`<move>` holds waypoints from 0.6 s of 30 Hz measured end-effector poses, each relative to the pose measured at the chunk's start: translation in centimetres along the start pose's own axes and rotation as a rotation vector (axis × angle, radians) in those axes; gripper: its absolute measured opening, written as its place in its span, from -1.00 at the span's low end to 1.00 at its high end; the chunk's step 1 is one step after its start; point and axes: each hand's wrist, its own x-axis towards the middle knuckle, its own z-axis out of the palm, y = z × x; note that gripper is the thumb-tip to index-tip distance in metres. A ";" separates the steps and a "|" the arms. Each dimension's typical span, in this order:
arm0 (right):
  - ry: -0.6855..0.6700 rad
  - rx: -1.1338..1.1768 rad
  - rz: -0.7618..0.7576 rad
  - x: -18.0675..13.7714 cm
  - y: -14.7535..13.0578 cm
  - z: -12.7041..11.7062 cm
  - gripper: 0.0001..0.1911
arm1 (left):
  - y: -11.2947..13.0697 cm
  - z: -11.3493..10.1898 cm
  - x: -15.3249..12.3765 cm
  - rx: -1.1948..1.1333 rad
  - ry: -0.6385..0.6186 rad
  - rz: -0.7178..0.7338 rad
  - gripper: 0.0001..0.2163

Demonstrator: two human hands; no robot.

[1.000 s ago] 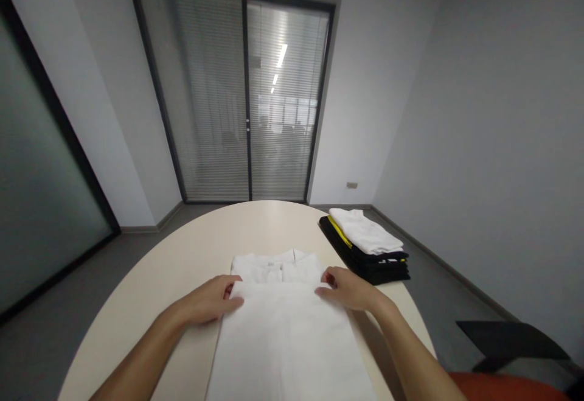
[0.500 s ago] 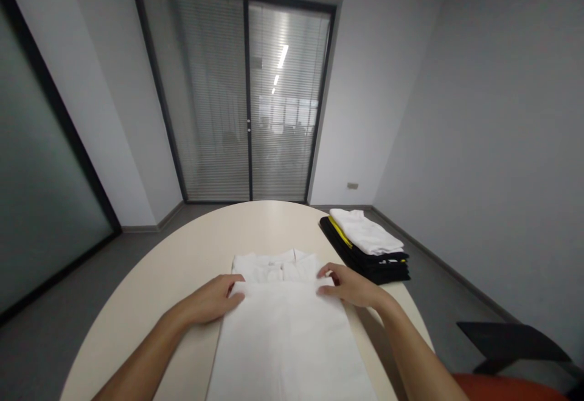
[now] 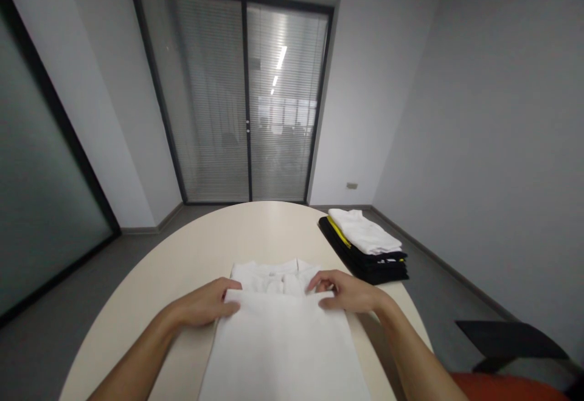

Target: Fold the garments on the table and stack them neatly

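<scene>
A white shirt [image 3: 283, 340] lies flat on the pale oval table [image 3: 191, 255], collar end away from me, its lower part folded up over the body. My left hand [image 3: 207, 302] pinches the left corner of the folded edge. My right hand [image 3: 344, 291] pinches the right corner of that same edge, fingers curled on the cloth. Both forearms reach in from the bottom of the view.
A stack of folded clothes [image 3: 365, 246], white on top of black with a yellow strip, sits at the table's right rim. A dark chair part [image 3: 506, 340] and an orange seat edge [image 3: 502, 389] lie at the lower right. Glass doors with blinds [image 3: 241, 97] stand beyond the table.
Both hands have drawn the folded edge slightly toward me, and my right hand has shifted a little left over the collar area. The stack has not moved.
</scene>
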 end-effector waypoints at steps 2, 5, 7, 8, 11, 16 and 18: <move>0.115 0.054 -0.082 0.2 -0.2 0.0 -0.69 | -0.2 -0.2 0.2 -0.077 0.095 0.041 -0.69; 0.441 0.076 -0.130 1.2 0.6 0.3 -0.69 | -1.3 0.1 1.3 -0.133 0.421 0.061 -0.60; 0.606 0.011 -0.101 2.2 1.7 0.8 -0.67 | -2.5 0.6 2.3 -0.028 0.620 0.034 -0.63; 0.630 -0.033 -0.080 2.6 2.4 1.1 -0.66 | -3.0 0.9 2.8 0.078 0.665 0.009 -0.67; 0.550 -0.122 -0.022 3.7 4.0 1.9 -0.66 | -4.3 1.5 3.7 0.313 0.613 -0.045 -0.77; 0.632 -0.089 -0.055 4.5 4.5 2.3 -0.67 | -4.6 1.6 3.8 0.330 0.684 -0.083 -0.77; 0.713 -0.078 -0.099 5.0 4.5 2.5 -0.67 | -4.8 1.5 4.0 0.329 0.737 -0.132 -0.79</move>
